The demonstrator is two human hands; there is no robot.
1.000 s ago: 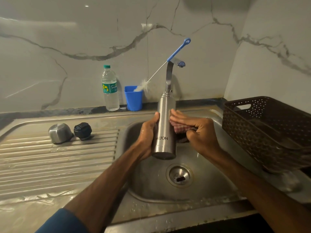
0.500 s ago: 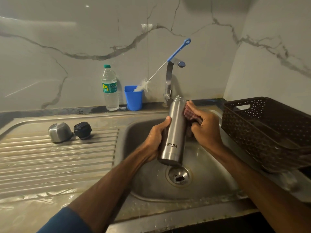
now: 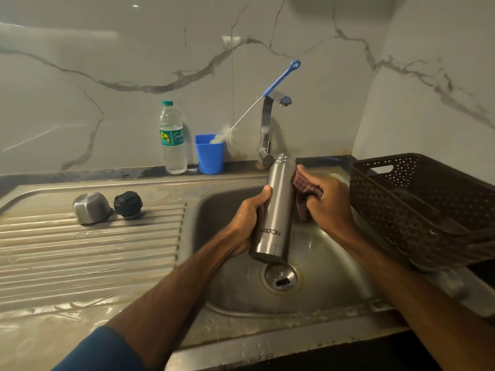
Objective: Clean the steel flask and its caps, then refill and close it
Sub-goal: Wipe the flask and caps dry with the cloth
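The steel flask [image 3: 276,210], uncapped and tilted slightly right, hangs over the sink basin [image 3: 329,263]. My left hand [image 3: 247,223] grips its lower body from the left. My right hand [image 3: 325,202] presses a checked red cloth [image 3: 304,194] against the flask's upper right side. On the ribbed drainboard [image 3: 93,250] to the left stand the steel outer cap [image 3: 91,208], mouth down, and the black inner cap [image 3: 128,204] beside it.
A tap [image 3: 267,129] rises behind the flask. A blue cup [image 3: 209,153] holds a blue-handled bottle brush [image 3: 257,103]; a plastic water bottle [image 3: 172,139] stands left of it. A dark brown perforated basket [image 3: 423,210] sits at the right. The drain [image 3: 281,278] lies below the flask.
The flask has tilted right and shifted right in the basin. My right hand with the cloth has moved from the flask's middle up toward its shoulder.
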